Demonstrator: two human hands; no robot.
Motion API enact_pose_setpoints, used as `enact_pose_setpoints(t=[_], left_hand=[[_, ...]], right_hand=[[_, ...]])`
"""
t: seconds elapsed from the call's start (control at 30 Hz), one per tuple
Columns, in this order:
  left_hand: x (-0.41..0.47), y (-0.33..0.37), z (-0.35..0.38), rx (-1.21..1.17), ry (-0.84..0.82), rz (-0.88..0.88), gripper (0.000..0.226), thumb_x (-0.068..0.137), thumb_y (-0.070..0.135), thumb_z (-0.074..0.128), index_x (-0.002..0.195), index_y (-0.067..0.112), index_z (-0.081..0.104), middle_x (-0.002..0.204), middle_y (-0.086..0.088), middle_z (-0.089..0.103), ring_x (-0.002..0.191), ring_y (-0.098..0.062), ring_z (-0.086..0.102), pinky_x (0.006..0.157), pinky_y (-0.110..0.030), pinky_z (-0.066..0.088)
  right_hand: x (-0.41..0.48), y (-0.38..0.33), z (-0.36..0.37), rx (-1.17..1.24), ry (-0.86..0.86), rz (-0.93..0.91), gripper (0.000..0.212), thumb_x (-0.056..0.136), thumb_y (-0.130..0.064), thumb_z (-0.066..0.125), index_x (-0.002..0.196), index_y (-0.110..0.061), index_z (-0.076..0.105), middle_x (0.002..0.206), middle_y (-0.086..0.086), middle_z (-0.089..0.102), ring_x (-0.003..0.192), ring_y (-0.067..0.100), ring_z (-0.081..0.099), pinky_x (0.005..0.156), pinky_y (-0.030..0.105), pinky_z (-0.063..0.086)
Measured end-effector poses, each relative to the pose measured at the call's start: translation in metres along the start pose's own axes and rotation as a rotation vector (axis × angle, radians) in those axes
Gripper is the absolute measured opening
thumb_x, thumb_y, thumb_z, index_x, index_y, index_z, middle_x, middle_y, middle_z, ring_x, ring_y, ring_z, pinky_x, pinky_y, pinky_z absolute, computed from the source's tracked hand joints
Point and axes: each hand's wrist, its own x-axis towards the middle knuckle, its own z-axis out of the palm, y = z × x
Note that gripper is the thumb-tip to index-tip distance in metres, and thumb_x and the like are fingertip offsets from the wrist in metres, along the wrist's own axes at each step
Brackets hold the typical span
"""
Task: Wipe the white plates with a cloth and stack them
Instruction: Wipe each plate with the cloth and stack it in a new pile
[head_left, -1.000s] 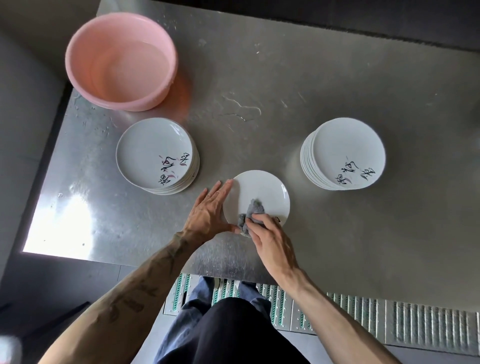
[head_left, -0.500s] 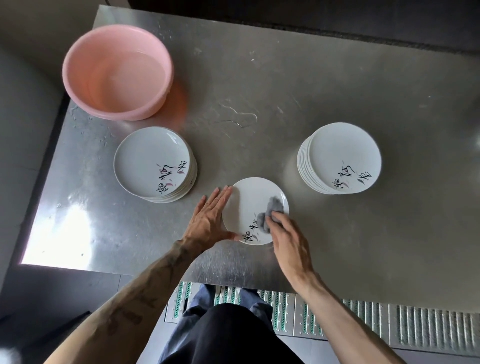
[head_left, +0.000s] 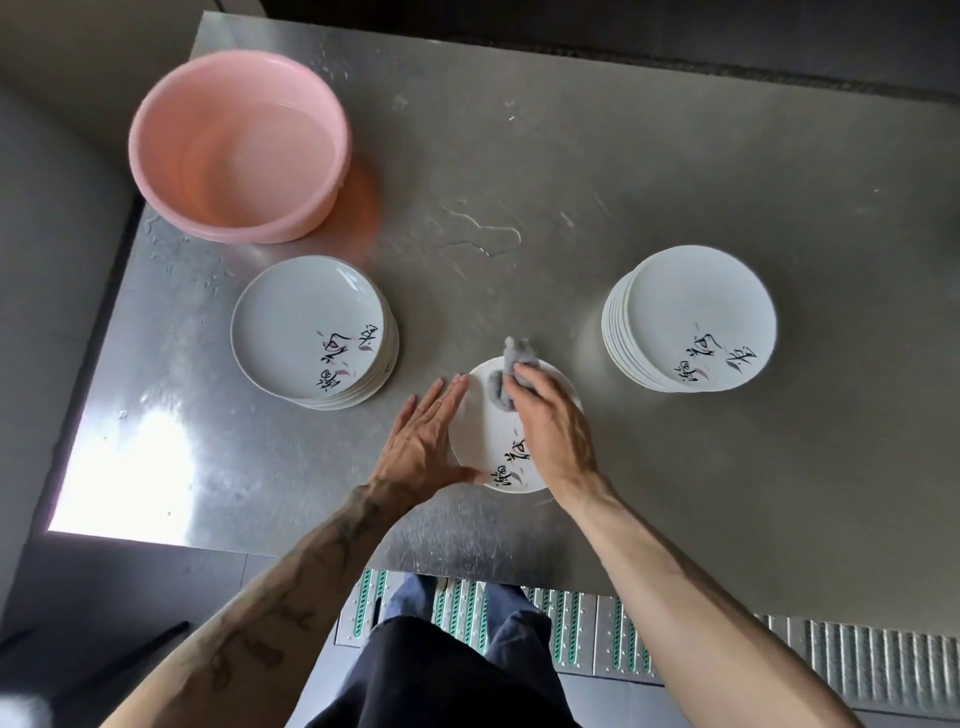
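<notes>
the right hand lies over the far half of a single white plate, its fingers bent down on a bunched grey cloth and holding it against the plate. the left hand is flat and spread, fingers straight and pointing away from the person. its fingers lie along the plate's left rim and its thumb touches the near rim.

the plate lies flat on the metal worktop, near its front edge, between 2 stacks of like plates. being round, it has no long axis; its black brush lettering sits at the near side, toward the person. the cloth's longer run goes roughly near to far, and its far end pokes out past the plate's far rim.

the left stack and the right stack both stand apart from the single plate, with their lettering also on the near side. a pink basin stands at the far left, beyond the left stack, and a thin puddle lies on the worktop further back.

1 second ago the cloth was at the plate's near edge, covering the lettering. half a second ago it was at the middle right. now it is at the far rim and the lettering shows. the left hand has kept its place at the rim.
</notes>
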Motion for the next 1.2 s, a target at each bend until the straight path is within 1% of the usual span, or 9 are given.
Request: enact_pose_setpoints(t=[0.2, 0.3, 0.43, 0.53, 0.67, 0.8, 0.97, 1.07, 1.2], left_hand=[[-0.003, 0.006, -0.004, -0.016, -0.005, 0.004, 0.136, 0.067, 0.054, 0.091, 0.165, 0.027, 0.001, 0.172, 0.005, 0.008, 0.157, -0.009, -0.006, 0.129, -0.039, -0.005], [-0.002, 0.006, -0.004, -0.035, 0.018, -0.007, 0.135, 0.067, 0.052, 0.092, 0.165, 0.028, 0.003, 0.172, 0.001, 0.013, 0.158, -0.011, 0.001, 0.128, -0.036, -0.004], [-0.001, 0.003, -0.002, -0.036, 0.041, -0.001, 0.136, 0.063, 0.060, 0.091, 0.165, 0.026, 0.008, 0.171, 0.004, 0.018, 0.156, -0.008, 0.004, 0.129, -0.040, 0.005], [0.000, 0.004, 0.000, -0.007, 0.054, -0.014, 0.136, 0.061, 0.060, 0.091, 0.164, 0.022, 0.011, 0.169, 0.006, 0.021, 0.154, -0.006, 0.006, 0.129, -0.044, 0.010], [-0.002, 0.002, 0.000, -0.027, 0.037, -0.010, 0.139, 0.059, 0.064, 0.090, 0.165, 0.026, 0.008, 0.170, 0.010, 0.014, 0.154, -0.003, 0.000, 0.127, -0.035, 0.002], [-0.002, 0.003, -0.001, -0.023, 0.030, 0.003, 0.138, 0.061, 0.064, 0.088, 0.165, 0.027, 0.005, 0.171, 0.009, 0.011, 0.155, -0.006, -0.002, 0.128, -0.037, 0.000], [-0.003, 0.002, -0.004, -0.001, 0.021, 0.020, 0.135, 0.064, 0.065, 0.087, 0.164, 0.029, 0.004, 0.170, 0.010, 0.012, 0.156, -0.008, 0.001, 0.128, -0.039, 0.005], [-0.003, 0.002, -0.006, -0.001, 0.006, 0.018, 0.134, 0.065, 0.060, 0.089, 0.165, 0.029, 0.004, 0.171, 0.008, 0.010, 0.155, -0.007, -0.001, 0.129, -0.040, 0.003], [-0.004, 0.008, -0.005, 0.015, -0.005, 0.007, 0.133, 0.068, 0.056, 0.089, 0.164, 0.030, 0.001, 0.172, 0.006, 0.008, 0.156, -0.009, -0.005, 0.129, -0.039, -0.003]], right_hand=[[-0.032, 0.016, -0.007, -0.057, 0.117, 0.146, 0.042, 0.086, -0.001, 0.070, 0.125, -0.014, 0.070, 0.135, -0.002, 0.062, 0.112, 0.025, 0.065, 0.081, 0.034, 0.057], [-0.010, 0.002, -0.002, 0.013, 0.114, 0.159, 0.042, 0.090, 0.000, 0.067, 0.130, -0.013, 0.069, 0.138, -0.001, 0.062, 0.121, 0.023, 0.061, 0.090, 0.036, 0.057], [-0.012, -0.027, 0.015, 0.148, 0.006, -0.036, 0.035, 0.089, -0.002, 0.069, 0.119, -0.020, 0.072, 0.131, -0.007, 0.063, 0.112, 0.020, 0.065, 0.091, 0.037, 0.058], [-0.041, -0.032, 0.026, 0.191, -0.055, -0.103, 0.030, 0.093, -0.006, 0.069, 0.120, -0.017, 0.074, 0.133, -0.006, 0.065, 0.116, 0.018, 0.065, 0.100, 0.036, 0.055], [-0.058, -0.008, 0.015, 0.116, -0.017, -0.066, 0.036, 0.088, -0.005, 0.076, 0.121, -0.018, 0.074, 0.132, -0.009, 0.065, 0.113, 0.015, 0.065, 0.095, 0.034, 0.058], [-0.063, -0.011, 0.009, 0.064, 0.043, 0.052, 0.040, 0.080, -0.002, 0.081, 0.116, -0.016, 0.076, 0.126, -0.006, 0.068, 0.105, 0.021, 0.068, 0.088, 0.035, 0.060], [-0.042, -0.028, 0.011, 0.145, -0.135, -0.092, 0.044, 0.088, 0.000, 0.069, 0.129, -0.017, 0.071, 0.144, -0.005, 0.059, 0.131, 0.018, 0.057, 0.111, 0.035, 0.048], [-0.037, -0.002, -0.009, 0.082, -0.058, -0.002, 0.045, 0.088, 0.003, 0.063, 0.127, -0.020, 0.070, 0.141, -0.007, 0.059, 0.126, 0.017, 0.057, 0.099, 0.035, 0.055], [-0.055, 0.027, -0.022, -0.065, 0.081, 0.119, 0.045, 0.081, 0.005, 0.071, 0.121, -0.016, 0.074, 0.129, -0.003, 0.067, 0.107, 0.022, 0.069, 0.090, 0.036, 0.058]])
